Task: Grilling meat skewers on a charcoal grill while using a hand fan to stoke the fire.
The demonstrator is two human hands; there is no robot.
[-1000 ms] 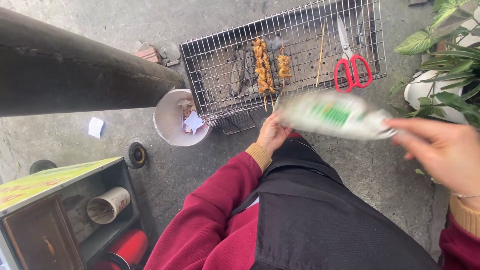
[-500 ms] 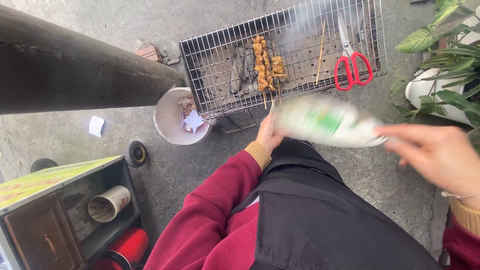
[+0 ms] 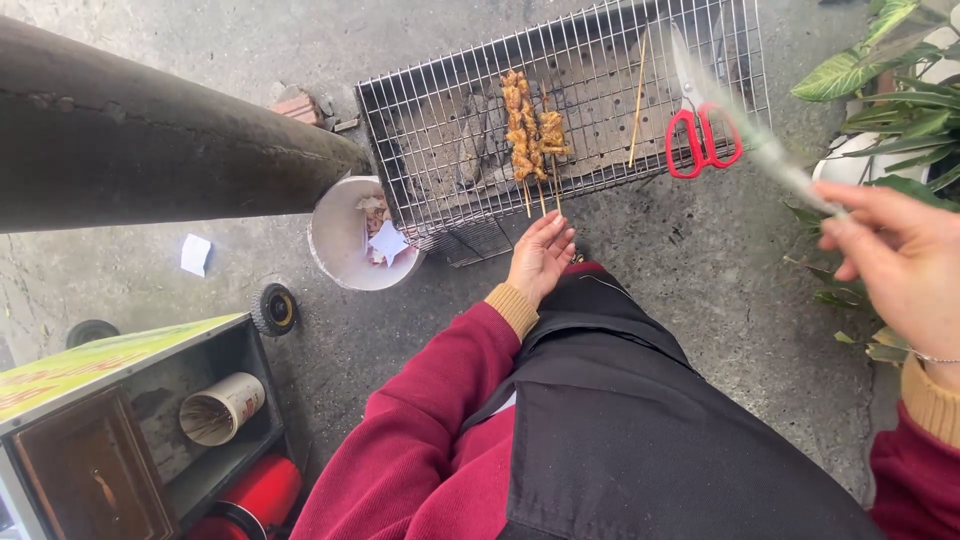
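A wire-grid grill (image 3: pixel 440 150) stands on the concrete ground with two meat skewers (image 3: pixel 527 125) lying on it, a bare wooden stick (image 3: pixel 638 100) and red-handled scissors (image 3: pixel 703 135) to their right. My left hand (image 3: pixel 541 258) rests on my knee just below the skewer ends, fingers apart, holding nothing. My right hand (image 3: pixel 895 255) is at the right edge, gripping a thin flat sheet-like fan (image 3: pixel 760 145), blurred by motion, that reaches up over the grill's right end.
A white bucket (image 3: pixel 345 240) with scraps sits left of the grill beside a thick dark pipe (image 3: pixel 150 150). A cart with a paper cup (image 3: pixel 222 408) and red canister (image 3: pixel 255 495) is at lower left. Potted green leaves (image 3: pixel 890 90) are at right.
The flat thing in my right hand swung from in front of my knee up and right, over the grill's right end. My left hand's fingers have spread slightly.
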